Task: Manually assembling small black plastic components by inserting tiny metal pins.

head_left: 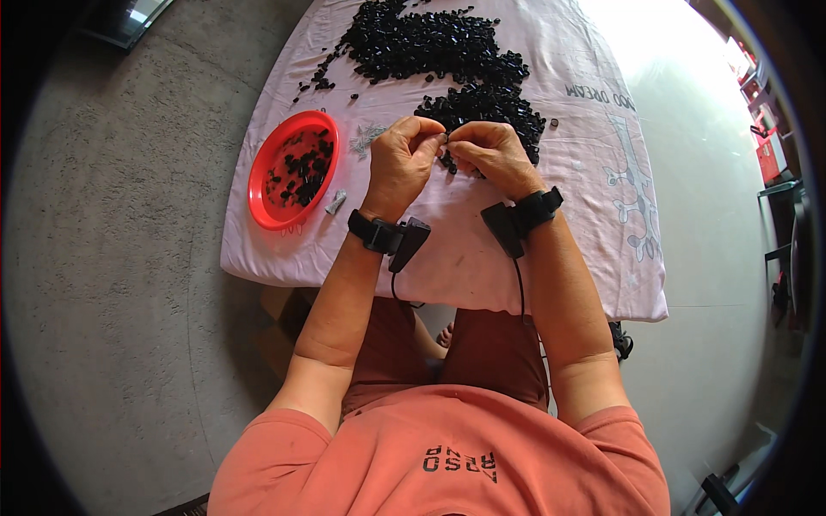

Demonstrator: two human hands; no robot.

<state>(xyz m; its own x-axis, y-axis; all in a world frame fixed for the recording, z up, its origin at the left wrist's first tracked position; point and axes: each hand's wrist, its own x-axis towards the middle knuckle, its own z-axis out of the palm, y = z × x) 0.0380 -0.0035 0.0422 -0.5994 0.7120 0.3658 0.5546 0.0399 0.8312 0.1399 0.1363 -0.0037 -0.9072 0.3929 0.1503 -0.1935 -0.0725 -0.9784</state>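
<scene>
**Both hands pinched together on a small black part, over a cloth-covered table**

Left hand (404,159) and right hand (489,155) meet fingertip to fingertip above the near half of the table. Fingers of both are curled in and closed in a pinch; between them sits a tiny black piece (446,138), mostly hidden by the fingertips, so its shape cannot be made out. Both hands appear to grip that same piece.

Each wrist carries a black strap with a dark wedge-shaped device: left wrist unit (397,238), right wrist unit (516,222). A thin black cable hangs from each toward the lap.

Directly beyond the right hand, touching its knuckles in this view, lies a small heap of black parts (486,107). Farther beyond both hands is a much larger heap of black parts (426,41), with loose strays scattered off toward the left.

To the left of the left hand, near but apart from it, a red round plate (262,185) holds a thin scatter of the same black pieces. Between plate and left wrist lies a small grey cylindrical object (335,202). Just beyond it, a little cluster of pale metallic bits (367,138), too small to identify.

All rests on a pale pink cloth (447,258) with a printed design off to the right of the right hand. Grey concrete floor (129,258) on the left.
</scene>
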